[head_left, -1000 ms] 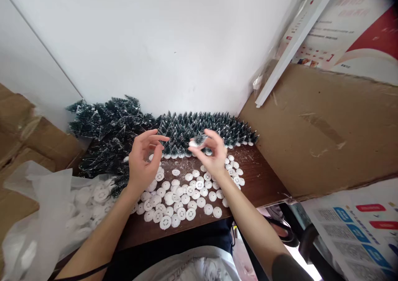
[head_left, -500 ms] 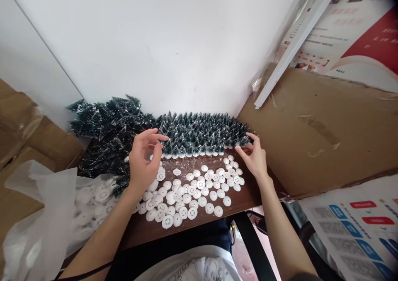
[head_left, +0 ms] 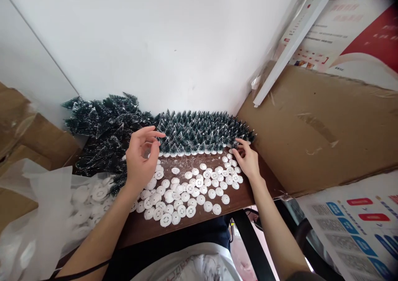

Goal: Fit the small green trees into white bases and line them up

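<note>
Rows of miniature snow-dusted trees [head_left: 192, 134] stand upright on round white bases along the wall. My left hand [head_left: 141, 154] hovers over the left end of these rows, thumb and fingers apart, with nothing visible in it. At the front right corner of the rows, my right hand [head_left: 247, 156] has thumb and forefinger closed about a miniature tree [head_left: 234, 144], partly hidden by the fingers. In front of the rows, many loose white round bases [head_left: 186, 197] lie scattered on the brown table [head_left: 192, 162], some showing their slotted undersides.
Loose miniature trees [head_left: 105, 117] are heaped at the back left. A translucent plastic bag [head_left: 40, 202] with more white bases lies at the left. Cardboard [head_left: 323, 123] borders the table on the right, and a cardboard box [head_left: 43, 136] stands at the left.
My right hand has moved left and slightly down along the front row, its thumb and forefinger coming closer together. My left hand has kept nearly the same pose. The view has shifted slightly.
</note>
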